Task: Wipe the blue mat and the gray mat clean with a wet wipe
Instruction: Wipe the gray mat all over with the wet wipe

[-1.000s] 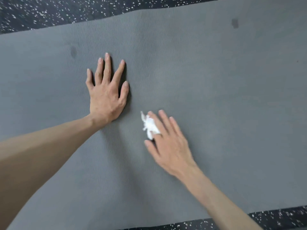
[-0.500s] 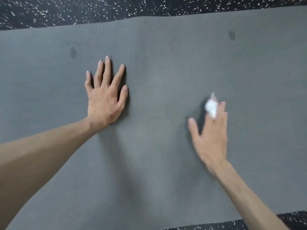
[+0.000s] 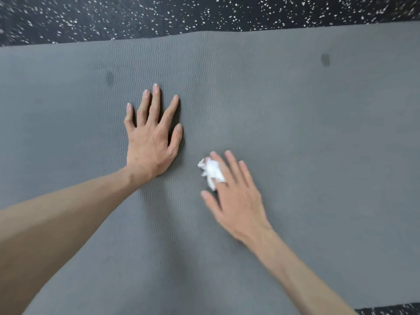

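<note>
No readable text, labels, brands or numbers anywhere in view.

**Gray mat under a crumpled wet wipe**

Gray mat [image 3: 295,137]: spread flat across nearly the whole view, finely ribbed in wavy lines, with slight ripples along the far edge. Lies beneath both hands, the left hand [image 3: 151,142] flat on it with fingers spread. Marked by two small dark spots, one beyond and to the left of the left hand, one far beyond and to the right of the right hand [image 3: 236,201].

Wet wipe [image 3: 211,170]: white, crumpled into a small wad, pressed onto the mat under the straight fingers of the right hand, sticking out on their thumb side, near the left hand's thumb but apart from it.

Blue mat: not in view.
</note>
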